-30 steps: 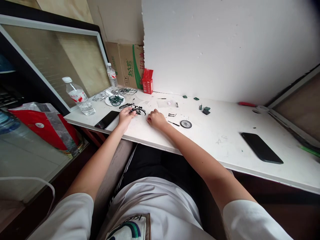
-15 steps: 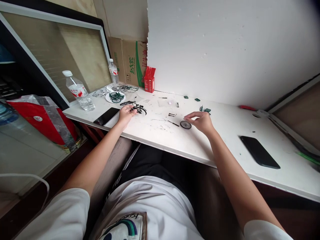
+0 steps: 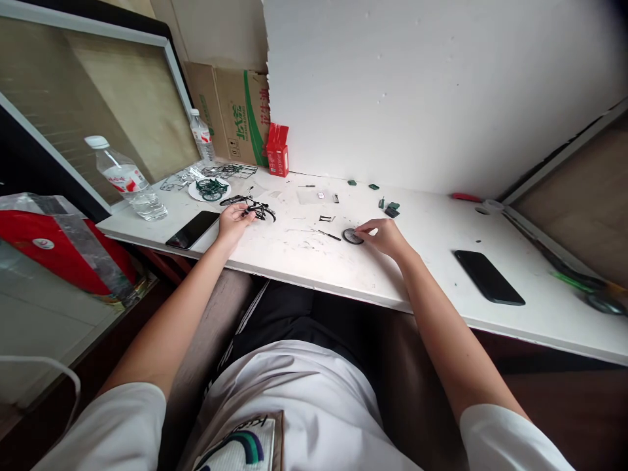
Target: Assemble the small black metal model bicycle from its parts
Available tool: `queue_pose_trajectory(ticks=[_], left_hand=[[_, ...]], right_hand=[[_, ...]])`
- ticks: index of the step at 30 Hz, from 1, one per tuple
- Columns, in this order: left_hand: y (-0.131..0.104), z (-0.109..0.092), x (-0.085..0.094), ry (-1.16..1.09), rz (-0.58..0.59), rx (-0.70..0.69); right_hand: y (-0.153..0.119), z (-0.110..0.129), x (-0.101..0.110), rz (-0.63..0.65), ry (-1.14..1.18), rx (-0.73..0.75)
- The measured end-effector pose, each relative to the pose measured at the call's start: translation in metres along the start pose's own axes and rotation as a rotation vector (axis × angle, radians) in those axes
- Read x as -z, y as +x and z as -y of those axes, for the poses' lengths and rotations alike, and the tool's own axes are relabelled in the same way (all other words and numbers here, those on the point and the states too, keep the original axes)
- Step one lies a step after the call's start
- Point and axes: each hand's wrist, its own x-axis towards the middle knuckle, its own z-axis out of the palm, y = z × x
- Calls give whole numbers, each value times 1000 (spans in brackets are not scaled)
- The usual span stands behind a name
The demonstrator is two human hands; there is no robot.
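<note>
My left hand (image 3: 235,222) is closed on a black model bicycle (image 3: 260,210), holding it just above the white table. One of its wheels sticks out beyond my fingers on the far left side. Over to the right, my right hand (image 3: 380,234) has its thumb and fingers pinched at the edge of a small black spoked wheel (image 3: 352,236), which appears to lie flat on the tabletop. Left of that wheel lies a thin screwdriver-like tool (image 3: 330,235). A small black frame-shaped part (image 3: 326,218) rests a little behind the tool.
A white plate (image 3: 193,195) bears green model bicycle parts, with part frames behind it. Water bottles (image 3: 128,182) and a phone (image 3: 192,229) stand or lie at left. Small green pieces (image 3: 373,186) are at the back, a red box (image 3: 278,157) by the wall, another black phone (image 3: 488,277) at right.
My right hand has come down from just above the small wheel to its edge. My left hand keeps hold of the model bicycle. The whole view has shifted slightly.
</note>
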Motion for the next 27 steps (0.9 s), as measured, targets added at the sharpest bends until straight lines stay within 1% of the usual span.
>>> queue_pose_trajectory(ticks=[5,12,15,23,27], left_hand=[[1,2,1,19,5,-16],[2,2,2,20,17,-28],[1,2,2,32,17,-36],[0,0,-1,22,0,-30],[-1,0,-1,30,-4,-36]], right_hand=[[2,-6,-2,6,-24,44],[1,1,-3,53,-180,101],[1,3,-2,65,-207,121],[-1,-1,-2,30,-100,129],[-2,-3,-1,35,-26,96]])
